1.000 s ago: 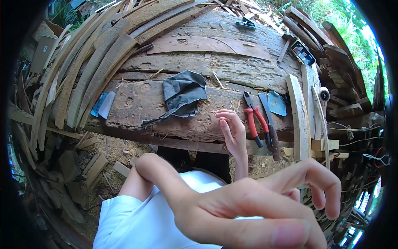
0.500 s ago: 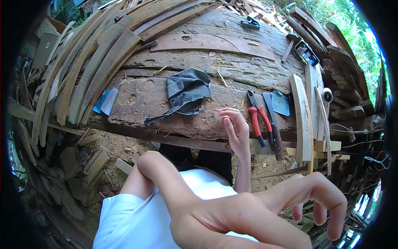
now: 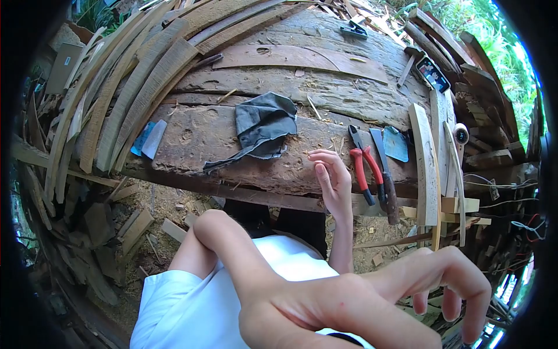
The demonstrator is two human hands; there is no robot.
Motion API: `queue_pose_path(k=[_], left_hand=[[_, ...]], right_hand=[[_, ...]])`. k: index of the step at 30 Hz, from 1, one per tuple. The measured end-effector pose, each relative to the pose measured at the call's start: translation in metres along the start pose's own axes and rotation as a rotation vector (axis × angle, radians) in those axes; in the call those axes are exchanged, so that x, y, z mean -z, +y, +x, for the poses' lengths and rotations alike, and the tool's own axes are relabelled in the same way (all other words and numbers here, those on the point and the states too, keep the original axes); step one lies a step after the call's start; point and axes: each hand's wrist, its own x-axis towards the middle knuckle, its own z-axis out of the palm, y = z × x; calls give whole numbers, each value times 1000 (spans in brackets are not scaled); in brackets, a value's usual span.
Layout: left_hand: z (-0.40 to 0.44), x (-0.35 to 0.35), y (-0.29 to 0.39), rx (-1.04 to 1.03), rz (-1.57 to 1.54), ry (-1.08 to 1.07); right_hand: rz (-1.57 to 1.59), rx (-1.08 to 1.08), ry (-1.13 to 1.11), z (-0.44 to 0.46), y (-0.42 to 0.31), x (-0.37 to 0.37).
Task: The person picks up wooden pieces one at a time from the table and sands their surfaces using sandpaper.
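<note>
My left hand is large and close to the camera at the lower right, its fingers spread and bent, with nothing visible in it. Part of it runs past the bottom edge of the view. My right hand rests at the front edge of the wooden bench, fingers loosely bent and apart from the thumb, holding nothing that shows. Just right of it lie red-handled cutting pliers and a knife with a dark wooden handle. Left of it is a crumpled dark grey cloth.
Long wooden strips are stacked at the left. Pale wood pieces and a phone are at the right. Blue sandpaper pieces and a black clamp lie on the bench. Wood scraps cover the ground.
The view has shifted very slightly. Both hands keep almost the same pose, and a small dark curved edge now shows below my left hand at the bottom.
</note>
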Motion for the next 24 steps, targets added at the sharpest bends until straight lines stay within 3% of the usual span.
queue_pose_path(k=[24], left_hand=[[4, -7, -16, 58, -146, -16]], right_hand=[[-29, 45, 46, 1, 3, -2]])
